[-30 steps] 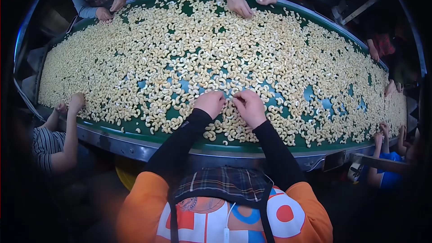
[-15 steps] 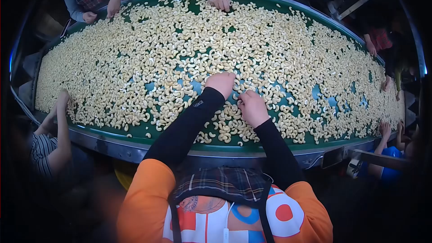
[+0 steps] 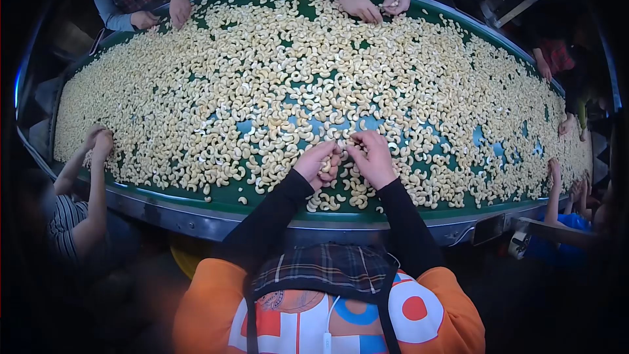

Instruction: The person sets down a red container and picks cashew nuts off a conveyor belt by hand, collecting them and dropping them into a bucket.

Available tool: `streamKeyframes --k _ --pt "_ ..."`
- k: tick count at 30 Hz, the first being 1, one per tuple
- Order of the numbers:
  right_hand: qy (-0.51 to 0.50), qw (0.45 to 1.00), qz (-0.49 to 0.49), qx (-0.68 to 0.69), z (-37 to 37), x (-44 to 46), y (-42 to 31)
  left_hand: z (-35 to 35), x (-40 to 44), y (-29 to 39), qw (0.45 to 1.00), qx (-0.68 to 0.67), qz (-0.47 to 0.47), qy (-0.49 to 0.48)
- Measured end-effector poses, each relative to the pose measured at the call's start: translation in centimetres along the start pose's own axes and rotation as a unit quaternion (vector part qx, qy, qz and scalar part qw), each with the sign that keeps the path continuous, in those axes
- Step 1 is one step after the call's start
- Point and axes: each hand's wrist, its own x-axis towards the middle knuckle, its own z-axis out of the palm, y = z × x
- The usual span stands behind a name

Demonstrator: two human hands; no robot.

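Note:
Pale cashews (image 3: 262,92) lie loose across a green belt (image 3: 275,206). Close to the near edge, my left hand (image 3: 319,165) is turned partly palm up, its fingers curled around cashews that show in the palm. Beside it on the right, my right hand (image 3: 373,160) has thumb and forefinger brought together near the left fingertips. Whatever the right fingers may pinch is too small to make out. More cashews lie under and around both hands.
A metal rim (image 3: 216,217) borders the belt in front of me. Across it, one co-worker's hands (image 3: 360,6) work over the nuts, another's hands (image 3: 178,10) at upper left. More hands reach in at left (image 3: 99,141) and right (image 3: 555,174).
My left hand has drawn back toward me and turned over, showing cashews in it. My right hand has shifted slightly, now meeting the left. The cashews have moved right.

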Motion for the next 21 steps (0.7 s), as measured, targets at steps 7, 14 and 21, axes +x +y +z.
streamKeyframes --k 7,14,21 --pt "0.089 0.979 -0.174 -0.063 -10.9 7.0 -12.6 -4.3 -1.0 2.4 0.989 0.119 0.059 0.063" --pt "0.218 0.909 -0.32 -0.154 -16.5 10.3 -20.0 -5.3 -2.3 2.7 0.973 0.225 0.032 0.047" --pt "0.153 0.941 -0.279 -0.113 -12.2 10.0 -21.4 -7.5 -5.1 4.1 0.97 0.235 0.022 0.061"
